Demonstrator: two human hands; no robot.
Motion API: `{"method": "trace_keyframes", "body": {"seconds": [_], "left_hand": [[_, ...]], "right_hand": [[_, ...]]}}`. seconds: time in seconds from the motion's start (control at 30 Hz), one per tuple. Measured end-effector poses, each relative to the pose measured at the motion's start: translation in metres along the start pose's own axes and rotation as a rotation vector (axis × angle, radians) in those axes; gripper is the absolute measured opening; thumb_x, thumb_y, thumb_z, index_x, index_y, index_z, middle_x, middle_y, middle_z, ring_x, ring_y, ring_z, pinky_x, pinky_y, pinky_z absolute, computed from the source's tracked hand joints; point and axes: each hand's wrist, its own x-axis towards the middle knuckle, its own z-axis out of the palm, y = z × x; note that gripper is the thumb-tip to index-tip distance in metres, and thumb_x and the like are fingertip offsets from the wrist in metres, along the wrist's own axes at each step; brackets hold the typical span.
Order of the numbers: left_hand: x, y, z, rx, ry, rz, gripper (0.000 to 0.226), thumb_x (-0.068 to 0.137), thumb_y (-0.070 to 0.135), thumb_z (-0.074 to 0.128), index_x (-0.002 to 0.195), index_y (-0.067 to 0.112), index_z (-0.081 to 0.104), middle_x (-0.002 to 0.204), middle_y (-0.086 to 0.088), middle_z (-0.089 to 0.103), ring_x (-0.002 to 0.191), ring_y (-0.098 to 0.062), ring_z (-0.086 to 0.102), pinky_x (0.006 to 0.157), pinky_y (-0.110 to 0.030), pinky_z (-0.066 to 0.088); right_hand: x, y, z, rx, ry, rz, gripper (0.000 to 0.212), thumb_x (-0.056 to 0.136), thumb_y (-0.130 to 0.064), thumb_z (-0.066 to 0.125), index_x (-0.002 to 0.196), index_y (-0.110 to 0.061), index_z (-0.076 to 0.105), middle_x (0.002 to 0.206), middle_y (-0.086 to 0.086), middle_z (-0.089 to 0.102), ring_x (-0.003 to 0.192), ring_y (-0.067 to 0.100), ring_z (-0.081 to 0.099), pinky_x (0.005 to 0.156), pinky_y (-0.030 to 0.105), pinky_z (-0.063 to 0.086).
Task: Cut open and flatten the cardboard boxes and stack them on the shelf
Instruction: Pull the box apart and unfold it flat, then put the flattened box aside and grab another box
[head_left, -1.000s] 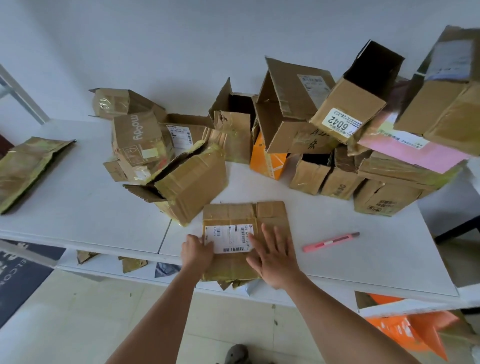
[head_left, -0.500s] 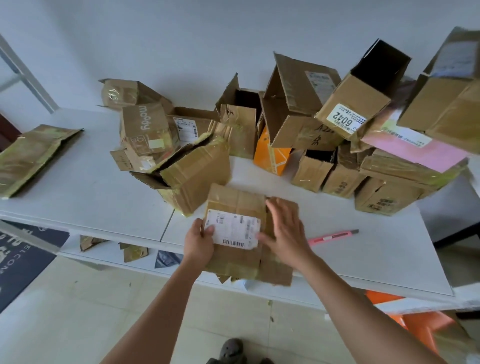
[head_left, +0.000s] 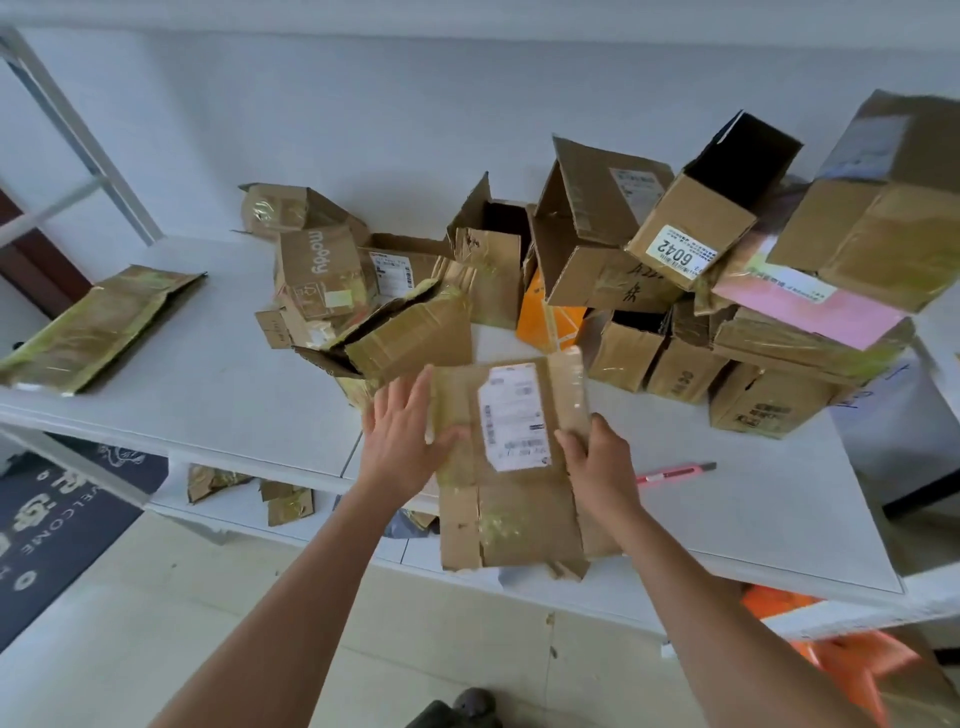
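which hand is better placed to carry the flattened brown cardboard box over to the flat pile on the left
Right. The right hand already grips the flattened brown cardboard box at its edge, while the left hand lies on it with straight fingers, holding nothing.

Both bare arms reach forward and slightly inward from below. The left hand (head_left: 402, 441) lies open, fingers straight and spread, its thumb pressing against the flattened box (head_left: 511, 467). The right hand (head_left: 597, 457) grips the box's right edge, fingers curled round it, wrist bent a little.
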Motion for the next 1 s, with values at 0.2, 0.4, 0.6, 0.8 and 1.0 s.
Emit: {"method": "trace_keyframes", "body": {"seconds": [0.2, 0.4, 0.6, 0.8, 1.0], "left_hand": [[-0.02, 0.006, 0.037, -0.821, -0.26, -0.555, 0.057, 0.093, 0.041, 0.064, 0.134, 0.005, 0.046, 0.122, -0.01, 0.064, 0.107, -0.024, 0.063, 0.094, -0.044, 0.053], [-0.004, 0.003, 0.062, -0.516, -0.05, -0.545, 0.019, 0.094, 0.025, 0.063, 0.1, 0.008, 0.057, 0.096, -0.006, 0.065, 0.092, -0.027, 0.061, 0.077, -0.034, 0.047], [0.02, -0.01, 0.067, 0.095, -0.063, -0.019, 0.063, 0.1, 0.019, 0.048, 0.153, 0.031, 0.015, 0.156, 0.0, 0.028, 0.145, -0.027, 0.027, 0.117, -0.047, 0.025], [0.004, -0.037, 0.097, 0.276, -0.45, 0.071, 0.055, 0.105, 0.044, 0.012, 0.153, 0.037, -0.014, 0.161, 0.016, -0.019, 0.149, -0.01, -0.016, 0.118, -0.039, -0.014], [0.018, -0.028, 0.079, 0.25, -0.518, 0.052, 0.059, 0.106, 0.034, 0.033, 0.156, 0.036, 0.003, 0.164, 0.015, -0.006, 0.151, -0.01, -0.005, 0.123, -0.046, -0.003]], "right_hand": [[-0.009, 0.006, 0.019, 0.178, 0.078, 0.155, 0.026, 0.099, -0.026, 0.057, 0.082, -0.01, 0.045, 0.073, -0.008, 0.05, 0.065, 0.009, 0.047, 0.051, 0.009, 0.035], [-0.011, -0.007, 0.041, 0.146, 0.119, 0.136, 0.024, 0.099, -0.019, 0.056, 0.114, -0.01, 0.04, 0.106, 0.016, 0.064, 0.091, 0.031, 0.065, 0.07, 0.03, 0.046], [-0.007, -0.005, 0.069, -0.452, -0.087, -0.102, 0.069, 0.1, -0.048, 0.041, 0.156, -0.039, 0.003, 0.163, 0.007, -0.003, 0.147, 0.033, 0.005, 0.119, 0.053, 0.007], [-0.002, 0.025, 0.09, -0.671, -0.421, -0.164, 0.063, 0.097, -0.066, 0.01, 0.152, -0.046, -0.011, 0.161, -0.003, -0.029, 0.148, 0.025, -0.027, 0.117, 0.055, -0.014], [0.014, 0.015, 0.086, -0.685, -0.647, -0.033, 0.067, 0.096, -0.069, 0.014, 0.152, -0.044, -0.015, 0.157, -0.004, -0.036, 0.146, 0.024, -0.029, 0.114, 0.061, -0.014]]}}
